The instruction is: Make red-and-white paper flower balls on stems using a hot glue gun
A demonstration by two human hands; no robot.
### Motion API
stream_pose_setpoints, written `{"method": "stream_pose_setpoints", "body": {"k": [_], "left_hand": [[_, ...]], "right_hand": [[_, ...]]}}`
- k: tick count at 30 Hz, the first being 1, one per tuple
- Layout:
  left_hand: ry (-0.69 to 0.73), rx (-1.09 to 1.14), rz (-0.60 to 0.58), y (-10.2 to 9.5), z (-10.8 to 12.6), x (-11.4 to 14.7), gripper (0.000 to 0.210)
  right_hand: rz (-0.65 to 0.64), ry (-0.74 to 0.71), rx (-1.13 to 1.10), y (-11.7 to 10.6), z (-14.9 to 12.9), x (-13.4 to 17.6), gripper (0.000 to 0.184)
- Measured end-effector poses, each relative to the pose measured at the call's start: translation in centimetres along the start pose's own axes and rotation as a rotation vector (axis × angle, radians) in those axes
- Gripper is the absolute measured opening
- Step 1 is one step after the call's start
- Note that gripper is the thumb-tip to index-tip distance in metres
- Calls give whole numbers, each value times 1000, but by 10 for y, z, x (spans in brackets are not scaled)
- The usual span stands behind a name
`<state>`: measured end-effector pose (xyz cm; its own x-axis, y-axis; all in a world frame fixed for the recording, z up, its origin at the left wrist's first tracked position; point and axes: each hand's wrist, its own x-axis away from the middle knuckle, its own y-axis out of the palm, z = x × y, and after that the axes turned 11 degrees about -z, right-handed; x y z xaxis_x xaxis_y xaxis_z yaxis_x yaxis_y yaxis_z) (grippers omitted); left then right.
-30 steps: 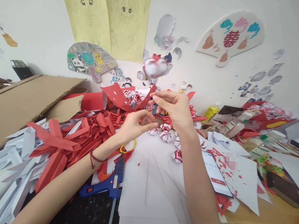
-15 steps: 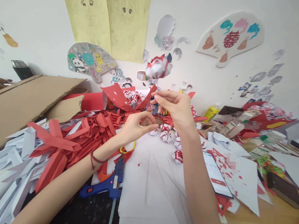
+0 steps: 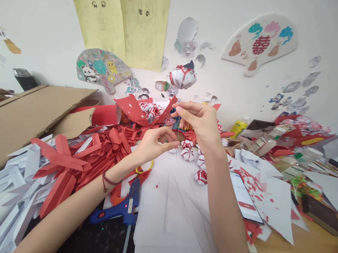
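A red-and-white folded paper flower (image 3: 183,78) stands upright on a thin wire stem (image 3: 176,155) in front of the wall. My right hand (image 3: 200,122) pinches this wire below the bloom, between thumb and fingers. Lower down, my left hand (image 3: 156,144) is curled, thumb and fingertips closed at the same wire near its bottom end. Behind and below my hands lie several smaller red-and-white paper flowers (image 3: 188,154). Loose straight wires (image 3: 189,217) rest on the white sheet (image 3: 151,234) beneath.
Folded red paper strips (image 3: 67,157) and white strips (image 3: 21,177) pile up on the left beside cardboard (image 3: 32,112). A blue glue gun (image 3: 126,207) lies near my left forearm. Right are a phone (image 3: 246,199), paper scraps and bottles (image 3: 240,126). A red-wrapped bouquet (image 3: 132,110) stands behind.
The flower has turned on its stem and shifted slightly right and down; it was blurred and now looks sharper. Both hands stay in nearly the same place.
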<state>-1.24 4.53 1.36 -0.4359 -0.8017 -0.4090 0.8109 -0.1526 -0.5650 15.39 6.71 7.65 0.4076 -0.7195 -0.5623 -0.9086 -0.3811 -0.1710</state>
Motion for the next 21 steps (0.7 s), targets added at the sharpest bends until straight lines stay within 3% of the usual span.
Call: {"method": "stream_pose_setpoints", "body": {"k": [7,12,21], "left_hand": [[14,-5,20,0,4,1,22],[58,-27,121,1,9,4,27],[153,-267,192,6,21,11,23]], "right_hand": [[9,17,33,0,-1,1,34],[9,29,11,0,-3,1,34],[-48,25,-59,2,-5,2,29]]}}
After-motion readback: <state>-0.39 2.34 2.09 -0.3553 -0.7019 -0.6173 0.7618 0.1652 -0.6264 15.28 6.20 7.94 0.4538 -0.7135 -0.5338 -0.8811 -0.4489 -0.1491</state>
